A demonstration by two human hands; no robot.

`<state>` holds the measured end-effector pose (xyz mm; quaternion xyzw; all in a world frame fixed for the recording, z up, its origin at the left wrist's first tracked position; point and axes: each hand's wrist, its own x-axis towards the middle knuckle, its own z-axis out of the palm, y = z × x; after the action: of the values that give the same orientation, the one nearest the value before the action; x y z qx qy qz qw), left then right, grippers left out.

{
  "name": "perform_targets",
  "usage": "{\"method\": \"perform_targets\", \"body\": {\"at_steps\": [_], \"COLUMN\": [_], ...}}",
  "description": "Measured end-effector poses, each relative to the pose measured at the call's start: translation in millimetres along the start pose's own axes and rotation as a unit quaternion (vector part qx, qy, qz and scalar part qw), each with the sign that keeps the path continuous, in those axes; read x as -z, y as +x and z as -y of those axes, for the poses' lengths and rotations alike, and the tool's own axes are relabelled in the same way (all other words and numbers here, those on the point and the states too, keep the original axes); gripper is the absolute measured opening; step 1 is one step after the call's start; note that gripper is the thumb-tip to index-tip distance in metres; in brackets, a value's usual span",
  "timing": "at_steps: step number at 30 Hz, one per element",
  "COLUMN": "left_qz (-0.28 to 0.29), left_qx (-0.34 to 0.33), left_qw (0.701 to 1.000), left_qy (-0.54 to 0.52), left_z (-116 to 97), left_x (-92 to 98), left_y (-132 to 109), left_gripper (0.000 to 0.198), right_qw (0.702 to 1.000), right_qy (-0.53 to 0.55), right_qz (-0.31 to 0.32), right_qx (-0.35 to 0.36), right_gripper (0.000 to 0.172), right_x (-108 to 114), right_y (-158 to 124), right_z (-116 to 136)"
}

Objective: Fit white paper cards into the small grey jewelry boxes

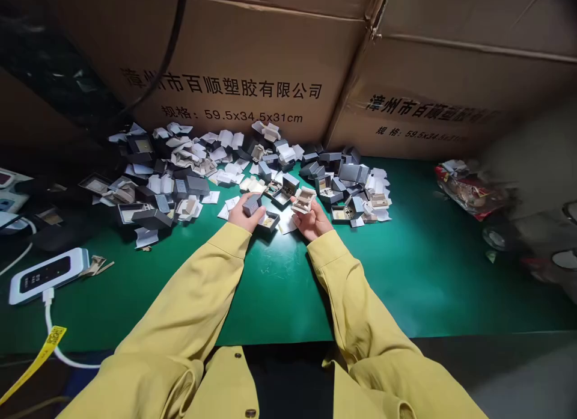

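Note:
In the middle of the head view, my left hand (pixel 243 214) is closed around a small dark grey box (pixel 252 205). My right hand (pixel 313 222) pinches a small white folded paper insert (pixel 303 199) with a brownish inside, tilted up toward me. Between the two hands an open dark box tray (pixel 269 220) lies on the green table, with something pale in it. A white paper sheet (pixel 286 220) lies beside that tray. Just beyond my hands stands another open dark box (pixel 282 195).
Heaps of dark boxes and white paper inserts (pixel 189 151) spread behind and left; more dark boxes (pixel 342 178) lie right. Large cardboard cartons (pixel 243 52) wall off the back of the green table (pixel 279 299). A white cabled device (pixel 49 275) lies left, a red plastic bag (pixel 464 187) far right.

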<state>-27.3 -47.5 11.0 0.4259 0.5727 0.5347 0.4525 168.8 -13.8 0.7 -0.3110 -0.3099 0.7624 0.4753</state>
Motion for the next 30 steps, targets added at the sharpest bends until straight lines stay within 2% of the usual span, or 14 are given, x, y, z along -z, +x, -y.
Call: {"method": "perform_targets", "body": {"at_steps": [3, 7, 10, 17, 20, 22, 25, 30], "left_qz": [-0.004, 0.069, 0.103, 0.177, 0.214, 0.24, 0.226, 0.108], "left_qx": [-0.06, -0.076, -0.083, -0.124, -0.111, -0.099, -0.099, -0.141], "left_qw": [0.994, 0.989, 0.983, 0.966, 0.962, 0.958, 0.962, 0.976], "left_qy": [0.089, 0.107, 0.126, 0.145, 0.127, 0.119, 0.116, 0.125], "left_z": [-5.7, -3.5, 0.3, -5.3, -8.7, -8.8, -4.9, 5.8], "left_x": [-2.7, 1.9, 4.9, 18.2, 27.4, 31.4, 31.7, 25.2], "left_y": [-3.1, -1.2, 0.1, -3.8, -2.4, -0.8, 1.1, 5.0], "left_gripper": [0.046, 0.034, 0.034, 0.052, 0.059, 0.063, 0.066, 0.068], "right_qw": [1.0, 0.998, 0.998, 0.995, 0.99, 0.986, 0.957, 0.856], "right_qy": [0.001, -0.043, -0.056, -0.052, -0.067, -0.113, -0.256, -0.451], "right_qz": [-0.009, -0.016, -0.014, -0.054, -0.083, -0.078, -0.037, 0.037], "right_qx": [0.012, 0.03, 0.04, 0.068, 0.088, 0.091, 0.134, 0.248], "right_gripper": [0.042, 0.044, 0.044, 0.045, 0.047, 0.047, 0.047, 0.047], "right_x": [-1.3, -0.3, -0.5, -14.7, -17.9, -19.1, -22.5, -30.6], "right_y": [-0.4, 3.4, 6.9, 0.6, -3.4, -4.8, -4.1, 7.1], "right_z": [-1.1, -5.2, -7.3, -15.7, -17.8, -18.4, -20.3, -26.5]}}
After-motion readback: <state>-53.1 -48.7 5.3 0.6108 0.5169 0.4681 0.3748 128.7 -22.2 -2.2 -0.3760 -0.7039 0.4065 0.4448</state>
